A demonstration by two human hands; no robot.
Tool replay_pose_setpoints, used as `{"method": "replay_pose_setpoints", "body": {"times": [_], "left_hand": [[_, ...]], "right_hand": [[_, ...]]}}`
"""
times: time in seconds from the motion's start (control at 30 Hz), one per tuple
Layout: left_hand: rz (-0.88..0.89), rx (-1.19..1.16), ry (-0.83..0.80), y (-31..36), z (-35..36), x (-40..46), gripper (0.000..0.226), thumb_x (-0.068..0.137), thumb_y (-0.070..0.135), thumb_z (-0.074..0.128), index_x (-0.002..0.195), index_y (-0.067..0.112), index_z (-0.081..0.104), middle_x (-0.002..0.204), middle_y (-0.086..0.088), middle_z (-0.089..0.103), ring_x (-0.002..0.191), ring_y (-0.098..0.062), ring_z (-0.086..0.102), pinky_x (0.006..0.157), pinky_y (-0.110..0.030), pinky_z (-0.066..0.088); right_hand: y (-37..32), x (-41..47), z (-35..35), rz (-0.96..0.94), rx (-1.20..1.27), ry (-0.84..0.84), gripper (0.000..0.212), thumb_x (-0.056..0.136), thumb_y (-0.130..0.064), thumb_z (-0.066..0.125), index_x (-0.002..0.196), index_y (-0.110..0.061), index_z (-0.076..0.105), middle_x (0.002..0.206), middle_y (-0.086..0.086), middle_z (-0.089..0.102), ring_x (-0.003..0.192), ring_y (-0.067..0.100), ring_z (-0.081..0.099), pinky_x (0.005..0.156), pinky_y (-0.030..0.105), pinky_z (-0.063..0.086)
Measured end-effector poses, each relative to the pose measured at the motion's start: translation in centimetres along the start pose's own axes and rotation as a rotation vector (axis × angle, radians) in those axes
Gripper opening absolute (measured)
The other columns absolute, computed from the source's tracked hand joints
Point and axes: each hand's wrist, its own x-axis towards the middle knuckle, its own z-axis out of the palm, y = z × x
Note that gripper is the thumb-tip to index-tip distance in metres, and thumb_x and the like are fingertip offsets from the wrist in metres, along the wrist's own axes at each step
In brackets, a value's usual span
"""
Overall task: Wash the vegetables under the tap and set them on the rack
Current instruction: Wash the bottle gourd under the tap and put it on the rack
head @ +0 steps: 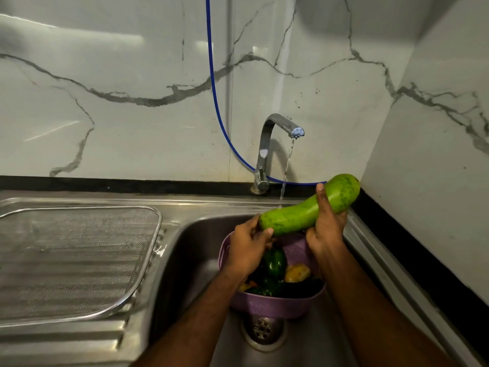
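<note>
The left hand (250,243) curls around the lower, narrow end of a long pale-green gourd (309,205), thumb on its near side. The right hand (326,221) grips the gourd past its middle, fingers wrapped around it and thumb pointing up along its near face. The gourd slants up to the right, above the sink (201,250) and just right of the thin stream of water falling from the steel tap (275,139). Below the hands, a purple colander (275,304) sits in the sink over the drain (263,331), holding a green pepper (275,260), a yellowish vegetable (297,272) and darker ones. To the left, a mesh rack (76,258) lies on the ribbed draining surface (66,343). A blue hose (214,83) hangs down the marble wall.
</note>
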Motion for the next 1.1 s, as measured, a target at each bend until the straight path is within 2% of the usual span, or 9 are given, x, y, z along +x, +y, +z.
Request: {"method": "replay_pose_setpoints", "body": {"times": [0.07,0.17,0.3,0.4,0.53,0.73,0.83,0.93,1.1], "left_hand": [[0.033,0.063,-0.011,0.3,-0.2,-0.3,0.04,0.093,-0.002,0.061,0.13,0.012,0.064,0.113,-0.005,0.075,0.106,-0.02,0.07,0.089,-0.026,0.058],[0.07,0.229,0.014,0.3,-0.2,-0.5,0.051,0.089,-0.002,0.066,0.138,0.014,0.059,0.113,-0.009,0.074,0.097,-0.007,0.068,0.083,-0.005,0.049],[0.064,0.195,-0.027,0.1,0.1,-0.5,0.071,0.088,0.001,0.07,0.15,0.018,0.041,0.127,0.003,0.065,0.107,0.001,0.065,0.102,-0.022,0.05],[0.048,0.162,-0.021,0.4,0.2,-0.5,0.07,0.091,0.008,0.069,0.149,0.026,0.033,0.12,0.007,0.066,0.092,0.014,0.063,0.093,-0.011,0.05],[-0.031,0.083,-0.03,-0.2,0.3,-0.5,0.05,0.09,0.026,0.065,0.137,0.037,0.055,0.113,0.008,0.074,0.104,-0.013,0.071,0.096,-0.043,0.057],[-0.148,-0.178,-0.056,0.5,0.6,-0.6,0.032,0.099,0.005,0.057,0.121,0.027,0.064,0.114,-0.001,0.073,0.108,-0.02,0.068,0.097,-0.037,0.055],[-0.078,-0.037,0.042,0.0,-0.5,-0.4,0.026,0.088,0.036,0.072,0.113,0.029,0.072,0.105,0.003,0.077,0.103,-0.017,0.072,0.094,-0.047,0.057],[-0.029,0.159,0.153,-0.5,-1.4,0.1,0.041,0.068,0.074,0.067,0.095,0.044,0.074,0.088,0.012,0.076,0.09,-0.011,0.073,0.083,-0.046,0.061],[-0.006,0.369,0.129,0.6,-2.1,0.1,0.071,0.05,0.085,0.067,0.096,0.032,0.076,0.083,0.012,0.076,0.08,-0.004,0.071,0.076,-0.032,0.061]], "right_hand": [[-0.1,-0.2,0.0,-0.026,0.011,0.021,0.087,0.054,-0.034,0.093,0.135,-0.024,0.06,0.122,0.003,0.074,0.106,0.022,0.073,0.086,0.053,0.062],[-0.4,-0.4,0.0,-0.031,0.028,0.043,0.092,0.051,-0.035,0.094,0.135,-0.026,0.057,0.124,0.002,0.072,0.108,0.023,0.072,0.085,0.055,0.061],[-0.7,-0.6,0.0,-0.017,0.054,0.034,0.096,0.052,-0.035,0.093,0.139,-0.025,0.054,0.126,0.003,0.071,0.109,0.022,0.072,0.085,0.054,0.061],[-0.7,-0.5,-0.2,0.002,0.049,0.021,0.098,0.054,-0.035,0.093,0.143,-0.026,0.052,0.126,0.002,0.07,0.107,0.02,0.071,0.075,0.046,0.063],[-0.6,-0.3,-0.3,-0.004,0.03,0.006,0.099,0.054,-0.031,0.093,0.143,-0.026,0.05,0.126,0.001,0.069,0.107,0.02,0.071,0.073,0.044,0.063],[-0.2,0.3,-0.5,-0.056,0.02,-0.06,0.083,0.065,-0.021,0.091,0.14,-0.021,0.057,0.129,0.007,0.071,0.114,0.026,0.07,0.088,0.05,0.062],[0.6,0.2,-0.4,0.008,-0.01,-0.131,0.078,0.069,-0.02,0.091,0.14,-0.014,0.058,0.12,0.013,0.069,0.106,0.03,0.068,0.085,0.05,0.062],[1.5,-0.6,-0.2,0.172,-0.043,-0.241,0.071,0.066,-0.023,0.091,0.13,-0.012,0.061,0.103,0.014,0.068,0.093,0.029,0.067,0.084,0.049,0.06],[2.8,-2.2,0.3,0.34,-0.141,-0.304,0.054,0.08,-0.019,0.085,0.128,-0.009,0.063,0.096,0.014,0.07,0.078,0.024,0.07,0.082,0.048,0.061]]}}
